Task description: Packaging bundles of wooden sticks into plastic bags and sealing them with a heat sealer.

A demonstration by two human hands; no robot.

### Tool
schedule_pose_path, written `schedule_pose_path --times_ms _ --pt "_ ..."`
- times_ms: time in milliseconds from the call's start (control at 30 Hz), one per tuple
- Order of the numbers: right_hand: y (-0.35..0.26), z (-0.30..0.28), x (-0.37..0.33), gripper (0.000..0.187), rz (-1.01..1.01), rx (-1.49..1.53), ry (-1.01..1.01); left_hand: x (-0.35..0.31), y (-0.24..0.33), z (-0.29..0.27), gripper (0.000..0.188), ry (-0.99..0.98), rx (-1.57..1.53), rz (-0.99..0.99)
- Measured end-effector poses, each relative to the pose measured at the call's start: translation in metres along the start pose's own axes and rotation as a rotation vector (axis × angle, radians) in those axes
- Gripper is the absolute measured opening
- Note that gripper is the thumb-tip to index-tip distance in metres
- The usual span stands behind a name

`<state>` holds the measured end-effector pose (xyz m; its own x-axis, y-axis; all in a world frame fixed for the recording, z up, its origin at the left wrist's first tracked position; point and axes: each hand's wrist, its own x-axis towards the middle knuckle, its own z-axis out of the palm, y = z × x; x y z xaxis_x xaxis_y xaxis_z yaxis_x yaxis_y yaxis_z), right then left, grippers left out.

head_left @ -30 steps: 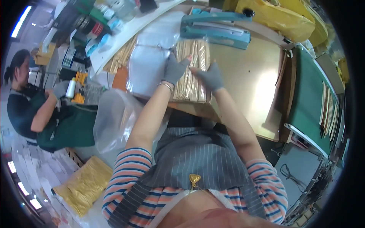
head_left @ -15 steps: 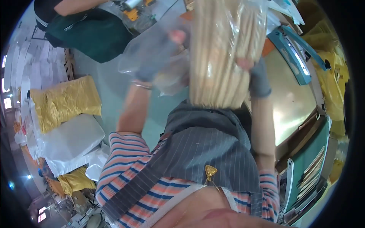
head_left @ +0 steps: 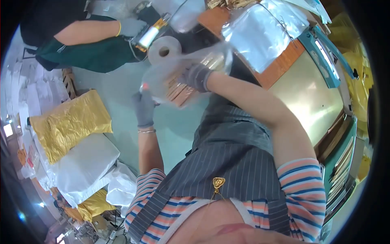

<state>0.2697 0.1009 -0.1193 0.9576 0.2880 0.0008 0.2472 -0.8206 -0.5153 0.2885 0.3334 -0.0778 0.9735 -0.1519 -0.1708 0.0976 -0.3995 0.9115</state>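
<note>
A clear plastic bag (head_left: 156, 78) with a bundle of thin wooden sticks (head_left: 178, 94) inside hangs tilted in front of me, blurred by motion. My right hand (head_left: 198, 77), in a grey glove with bare fingertips, reaches across to the left and is closed on the bundle through the plastic. On the bag's left edge, my left hand (head_left: 144, 106), gloved the same way, is closed with its fingertips at the plastic. Part of the bundle is hidden behind my right hand.
A co-worker's gloved hand (head_left: 133, 27) is at a yellow-and-white device (head_left: 150, 35), beside a white roll (head_left: 164, 49). Flat clear bags (head_left: 264, 36) lie on a brown board (head_left: 282, 67). A teal bar device (head_left: 319, 59) stands right; yellow (head_left: 73, 122) and white sacks (head_left: 87, 156) are piled left.
The bundle has swung down and left from upright at centre to tilted on the left. My right arm has crossed leftward with it. Flat bags and the white roll now show behind.
</note>
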Motion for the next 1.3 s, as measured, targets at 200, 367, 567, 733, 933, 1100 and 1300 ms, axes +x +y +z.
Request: schedule_pose_path --times_ms 200,367,567,733,933,1100,1300 --pt "0.072 -0.048 -0.025 0.071 0.239 -0.611 -0.402 0.016 0.013 -0.005 0.042 -0.004 -0.106 -0.075" --pt "0.020 -0.105 -0.080 0.078 0.218 0.138 0.129 0.031 0.032 -0.017 0.048 -0.090 0.432 0.130" --pt "0.014 -0.084 -0.145 0.061 0.041 -0.152 0.349 0.057 0.051 0.015 0.037 0.371 0.862 1.042" --pt "0.015 -0.082 -0.187 0.043 0.180 -0.021 0.650 0.019 0.122 0.083 0.030 0.045 0.200 0.745" --pt "0.044 -0.019 -0.330 0.037 0.776 -0.070 0.848 0.046 0.115 0.245 0.039 -0.630 0.311 0.863" --pt "0.022 0.011 -0.394 0.030 0.809 -0.333 0.854 0.089 0.074 0.322 0.030 -0.794 0.670 0.973" --pt "0.022 0.006 -0.393 0.033 0.903 -0.158 0.907 0.035 0.138 0.308 0.026 -0.928 0.211 0.780"
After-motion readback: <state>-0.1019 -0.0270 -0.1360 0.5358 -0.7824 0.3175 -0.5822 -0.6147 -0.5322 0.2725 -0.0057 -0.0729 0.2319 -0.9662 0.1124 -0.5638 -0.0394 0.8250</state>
